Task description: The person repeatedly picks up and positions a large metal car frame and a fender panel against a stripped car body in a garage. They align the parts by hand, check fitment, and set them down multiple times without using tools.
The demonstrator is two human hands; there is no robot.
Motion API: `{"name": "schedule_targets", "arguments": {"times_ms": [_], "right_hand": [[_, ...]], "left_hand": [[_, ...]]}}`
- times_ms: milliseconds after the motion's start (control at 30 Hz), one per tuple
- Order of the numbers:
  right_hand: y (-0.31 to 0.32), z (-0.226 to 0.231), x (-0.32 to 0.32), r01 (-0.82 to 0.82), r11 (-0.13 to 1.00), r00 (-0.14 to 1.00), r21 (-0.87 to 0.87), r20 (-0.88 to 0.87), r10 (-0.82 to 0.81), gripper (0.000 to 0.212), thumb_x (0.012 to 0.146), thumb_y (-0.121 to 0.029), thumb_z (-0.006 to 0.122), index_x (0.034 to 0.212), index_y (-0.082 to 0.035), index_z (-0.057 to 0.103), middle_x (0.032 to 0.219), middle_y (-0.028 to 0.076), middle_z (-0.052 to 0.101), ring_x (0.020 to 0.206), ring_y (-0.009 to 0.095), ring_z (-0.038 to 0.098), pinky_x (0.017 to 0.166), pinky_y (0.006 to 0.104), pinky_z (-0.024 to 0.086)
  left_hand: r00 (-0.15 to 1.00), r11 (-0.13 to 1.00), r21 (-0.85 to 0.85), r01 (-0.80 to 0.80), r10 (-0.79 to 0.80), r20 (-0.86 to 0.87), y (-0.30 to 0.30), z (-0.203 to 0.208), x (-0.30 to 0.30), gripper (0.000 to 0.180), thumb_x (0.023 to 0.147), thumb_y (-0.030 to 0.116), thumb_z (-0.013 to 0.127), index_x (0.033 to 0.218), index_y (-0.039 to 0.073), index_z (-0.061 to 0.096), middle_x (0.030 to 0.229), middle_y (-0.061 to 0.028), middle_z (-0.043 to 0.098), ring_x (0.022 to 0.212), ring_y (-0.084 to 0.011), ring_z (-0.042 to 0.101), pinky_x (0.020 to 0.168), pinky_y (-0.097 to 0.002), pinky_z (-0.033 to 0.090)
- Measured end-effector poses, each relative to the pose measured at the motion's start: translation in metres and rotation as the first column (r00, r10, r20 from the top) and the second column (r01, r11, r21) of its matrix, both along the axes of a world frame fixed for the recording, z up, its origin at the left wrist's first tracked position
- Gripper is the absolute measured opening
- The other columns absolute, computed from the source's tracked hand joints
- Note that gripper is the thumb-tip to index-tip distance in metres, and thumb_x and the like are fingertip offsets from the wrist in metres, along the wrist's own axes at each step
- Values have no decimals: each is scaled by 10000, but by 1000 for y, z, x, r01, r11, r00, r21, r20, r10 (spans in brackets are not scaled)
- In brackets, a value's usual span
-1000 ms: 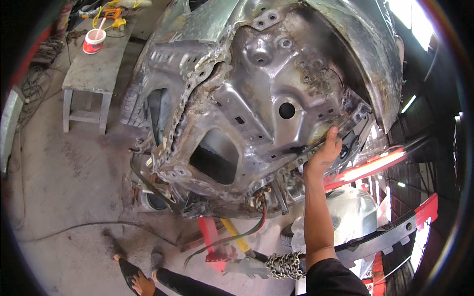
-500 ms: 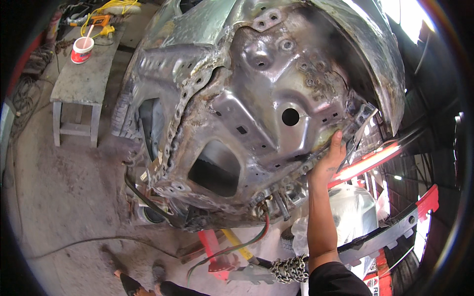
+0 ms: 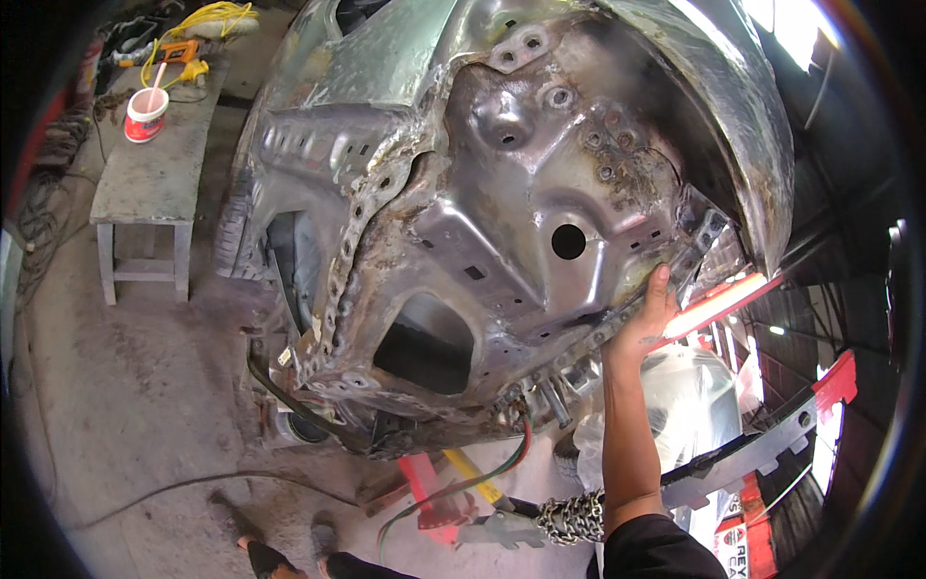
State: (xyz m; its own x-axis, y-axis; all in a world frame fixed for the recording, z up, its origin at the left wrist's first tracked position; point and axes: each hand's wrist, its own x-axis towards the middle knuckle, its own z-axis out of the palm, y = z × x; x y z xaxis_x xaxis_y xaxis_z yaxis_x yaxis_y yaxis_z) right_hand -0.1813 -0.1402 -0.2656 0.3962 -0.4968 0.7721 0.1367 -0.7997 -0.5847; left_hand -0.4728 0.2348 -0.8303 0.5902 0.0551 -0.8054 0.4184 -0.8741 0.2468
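Note:
A bare-metal car body section [image 3: 540, 261] fills the middle, stained and scorched, with a round hole, a larger opening and several small holes. My right arm rises from the lower edge, and my right hand [image 3: 644, 323] is closed round the section's right flange [image 3: 608, 328]. Its thumb lies up along the near side; the fingers pass behind the metal, out of sight. Over the section curves a dull green-grey outer panel [image 3: 733, 106]. My left hand is outside the picture.
On the left stands a worn bench [image 3: 154, 183] with a red-and-white tub [image 3: 147, 118] and an orange power tool [image 3: 178, 51]. A chain [image 3: 571, 519] wraps a bar below. Hoses [image 3: 473, 478] trail downward. A metal beam [image 3: 743, 458] and plastic-covered object [image 3: 690, 405] are at right.
The whole view has shifted slightly, so the bench sits a little lower and further left. My right hand keeps its hold on the flange.

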Motion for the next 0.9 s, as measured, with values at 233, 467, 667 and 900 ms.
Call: {"name": "schedule_targets", "arguments": {"times_ms": [233,467,667,900], "right_hand": [[-9,-5,0,61,997,995,46,70,-64,787,969,-545,623,1345,132,481,1288,199,572,1178,269,536,1070,364,384],[2,0,1,25,999,1000,33,1,-25,846,967,-592,595,1366,140,454,1316,222,546,1217,289,505,1092,381,359],[7,-1,2,77,997,997,7,2,-77,805,990,-568,566,1374,131,459,1307,212,544,1192,292,504,1093,381,335],[-9,-2,0,16,996,1000,-93,20,-14,606,1030,-485,547,1251,77,587,1157,138,613,1074,241,549,982,357,402]], "left_hand": [[1000,1000,18,-22,22,11,1,34,17,306,887,336,615,1061,123,748,1057,-181,745,1022,-377,705,885,-503,553],[1000,998,64,-26,25,17,-2,32,15,321,895,342,599,1055,110,754,1081,-180,745,1021,-374,710,879,-503,558],[999,1000,3,17,-17,-35,9,-10,3,335,901,342,585,1048,95,756,1075,-186,745,1014,-376,712,863,-504,566],[999,999,-1,-35,35,-1,6,5,11,337,902,346,589,1043,88,754,1069,-190,744,1031,-377,709,887,-502,560]]}}
